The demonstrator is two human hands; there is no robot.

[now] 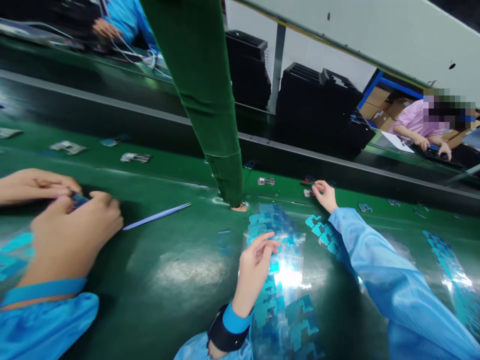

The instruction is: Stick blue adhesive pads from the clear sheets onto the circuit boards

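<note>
Left hand is half open, fingers loosely bent, over a sheet of blue film pieces on the green worktop — it appears to hold nothing. Right hand has thumb and fingertips close together beside a small metal part, beyond the sheet — whether it grips this, I cannot tell.

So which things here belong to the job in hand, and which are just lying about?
Seemingly in the job:
small metal part at the right hand
sheet of blue pieces below the left hand

Seemingly just lying about:
purple tweezers
black stacks at the back
cardboard boxes
</note>
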